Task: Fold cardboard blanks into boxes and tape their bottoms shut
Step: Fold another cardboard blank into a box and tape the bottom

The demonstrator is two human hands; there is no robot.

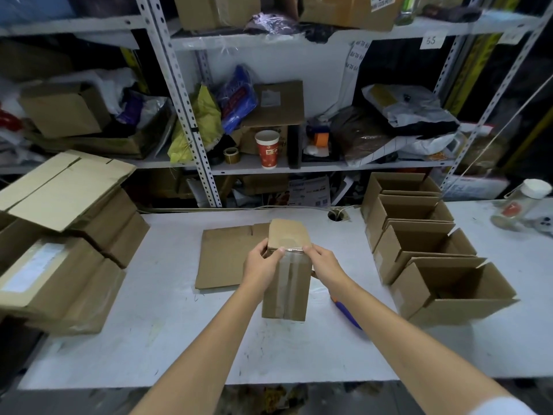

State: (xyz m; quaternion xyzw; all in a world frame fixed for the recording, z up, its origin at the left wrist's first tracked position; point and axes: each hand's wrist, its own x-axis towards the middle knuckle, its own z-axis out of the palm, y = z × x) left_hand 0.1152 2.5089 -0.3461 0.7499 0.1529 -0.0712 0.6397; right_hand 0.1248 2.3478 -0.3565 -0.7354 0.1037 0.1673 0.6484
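Both hands are pressing the tape end over the box edge.

The left hand (263,262) is curling round the upper left corner of the box (285,298), its thumb lying on the tape (288,274). The right hand (321,260) is pinching the same edge from the other side. The box is standing on end mid-table (149,324), its taped bottom facing the person, just in front of a flat blank (224,259). A cutter (347,313) is lying just beside it. This box looks nearly finished, with only the tape end left to smooth. The row of open boxes (419,244) at the right seems done, while the stack of blanks (68,190) at the left suggests much is remaining.
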